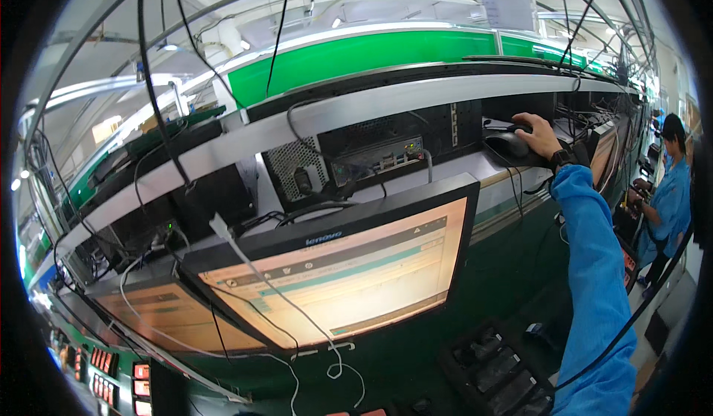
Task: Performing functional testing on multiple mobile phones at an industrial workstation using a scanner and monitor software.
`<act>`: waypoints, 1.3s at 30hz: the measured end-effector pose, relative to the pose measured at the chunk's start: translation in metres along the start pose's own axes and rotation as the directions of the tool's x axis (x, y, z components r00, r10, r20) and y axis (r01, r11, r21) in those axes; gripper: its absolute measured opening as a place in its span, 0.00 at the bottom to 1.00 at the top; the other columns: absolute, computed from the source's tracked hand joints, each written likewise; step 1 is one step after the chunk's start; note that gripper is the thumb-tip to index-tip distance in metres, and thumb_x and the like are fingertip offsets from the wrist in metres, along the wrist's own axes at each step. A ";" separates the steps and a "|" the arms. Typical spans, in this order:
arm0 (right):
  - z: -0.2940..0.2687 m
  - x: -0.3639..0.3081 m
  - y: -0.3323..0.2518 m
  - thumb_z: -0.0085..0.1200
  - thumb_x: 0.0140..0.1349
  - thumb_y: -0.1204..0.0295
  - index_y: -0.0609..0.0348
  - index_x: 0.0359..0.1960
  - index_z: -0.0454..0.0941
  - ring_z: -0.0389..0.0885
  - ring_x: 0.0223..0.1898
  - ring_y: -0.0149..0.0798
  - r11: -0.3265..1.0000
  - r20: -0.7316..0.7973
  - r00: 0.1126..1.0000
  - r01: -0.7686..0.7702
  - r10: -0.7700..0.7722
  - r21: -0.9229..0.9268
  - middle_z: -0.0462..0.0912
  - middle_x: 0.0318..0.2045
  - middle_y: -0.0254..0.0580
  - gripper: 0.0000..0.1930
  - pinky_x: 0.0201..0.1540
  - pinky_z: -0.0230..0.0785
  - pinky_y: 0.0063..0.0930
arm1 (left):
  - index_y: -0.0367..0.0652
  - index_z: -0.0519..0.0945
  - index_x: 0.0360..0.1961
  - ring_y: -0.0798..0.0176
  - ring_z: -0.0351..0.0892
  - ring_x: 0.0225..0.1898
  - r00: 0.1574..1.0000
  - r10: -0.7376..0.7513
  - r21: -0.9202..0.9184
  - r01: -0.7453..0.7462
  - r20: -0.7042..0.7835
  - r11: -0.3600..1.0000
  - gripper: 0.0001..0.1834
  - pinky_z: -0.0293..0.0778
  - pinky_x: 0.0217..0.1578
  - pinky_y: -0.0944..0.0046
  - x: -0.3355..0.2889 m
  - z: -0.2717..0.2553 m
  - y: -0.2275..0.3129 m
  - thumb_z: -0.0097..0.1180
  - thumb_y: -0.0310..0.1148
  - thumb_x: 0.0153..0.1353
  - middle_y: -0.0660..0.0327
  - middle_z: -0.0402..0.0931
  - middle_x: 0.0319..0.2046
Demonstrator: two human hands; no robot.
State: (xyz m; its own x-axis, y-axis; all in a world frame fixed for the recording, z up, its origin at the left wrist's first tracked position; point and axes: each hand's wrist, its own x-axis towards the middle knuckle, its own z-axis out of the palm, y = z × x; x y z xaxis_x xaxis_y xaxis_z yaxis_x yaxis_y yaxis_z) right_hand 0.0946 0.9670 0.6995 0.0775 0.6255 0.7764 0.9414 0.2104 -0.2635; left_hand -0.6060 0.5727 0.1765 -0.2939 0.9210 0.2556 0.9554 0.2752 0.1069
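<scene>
Handling a black computer mouse (507,146) at the far-right shelf (462,166), behind the lit monitor (356,275).

Right hand (540,135) at the mouse's right side, fingers curled over its edge; cannot tell whether they are clamped on it or merely resting. Left hand out of view. Step in hand, as judged: reaching to use or shift the mouse. Next move probably calls for a settled palm, or a firmer grip if lifting, minding the loose cables (514,186) nearby.

Black mouse (506,145), blue sleeve (594,267)
</scene>
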 end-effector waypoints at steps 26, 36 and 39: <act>-0.061 -0.599 -0.282 0.50 0.63 0.71 0.61 0.30 0.76 0.72 0.26 0.31 0.463 0.850 0.519 -0.778 0.092 0.425 0.76 0.25 0.38 0.07 0.30 0.64 0.25 | 0.44 0.74 0.42 0.44 0.50 0.71 0.994 -0.054 -0.118 0.064 0.093 0.991 0.20 0.43 0.66 0.40 0.016 -0.001 0.010 0.53 0.30 0.43 0.49 0.59 0.67; 0.179 -0.659 -0.305 0.61 0.54 0.67 0.64 0.59 0.65 0.76 0.51 0.46 0.432 0.741 0.323 -0.900 0.589 0.049 0.76 0.50 0.54 0.31 0.55 0.67 0.35 | 0.47 0.75 0.42 0.46 0.52 0.70 0.997 -0.052 -0.167 0.062 0.063 0.984 0.18 0.43 0.66 0.39 0.008 0.008 -0.003 0.56 0.36 0.47 0.50 0.60 0.66; 0.213 -0.703 -0.297 0.63 0.51 0.61 0.64 0.64 0.60 0.67 0.62 0.58 0.478 0.690 0.244 -0.862 0.681 -0.167 0.71 0.58 0.63 0.40 0.64 0.60 0.42 | 0.44 0.76 0.46 0.46 0.56 0.67 1.000 0.004 -0.119 -0.007 -0.026 0.993 0.22 0.50 0.62 0.39 0.008 0.011 -0.011 0.56 0.43 0.50 0.50 0.62 0.64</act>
State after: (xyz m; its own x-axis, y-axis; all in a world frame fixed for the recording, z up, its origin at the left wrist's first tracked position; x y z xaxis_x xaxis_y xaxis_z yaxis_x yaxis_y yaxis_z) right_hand -0.3094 0.6249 0.1093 0.4334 0.8147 -0.3853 0.4385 -0.5642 -0.6995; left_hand -0.6184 0.5796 0.1671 -0.2904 0.9147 0.2812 0.9475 0.2338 0.2182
